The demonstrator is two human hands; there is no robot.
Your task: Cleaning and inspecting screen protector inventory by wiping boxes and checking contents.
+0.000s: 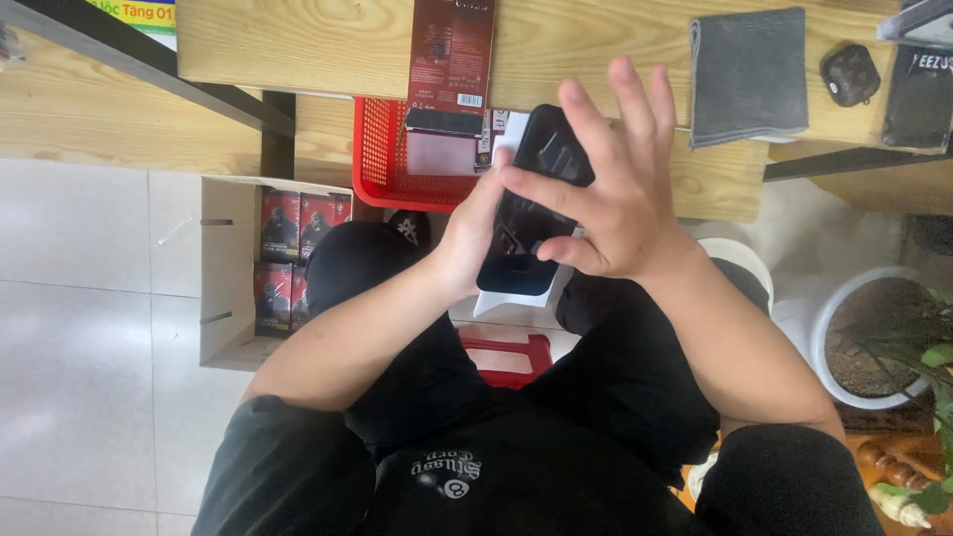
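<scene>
Fingers (635, 109) of the right hand (611, 199) are spread wide, the palm pressing flat on the screen of a black phone (526, 213). Left hand (472, 238) grips the phone's left edge, thumb on the glass. Under the phone and both hands lies a white box (511, 298). Beyond the fingertips sit a red basket (382, 159) and a grey cloth (749, 74) on the wooden worktop (298, 40). Left of the left hand, a cardboard box (223, 268) stands on the floor.
</scene>
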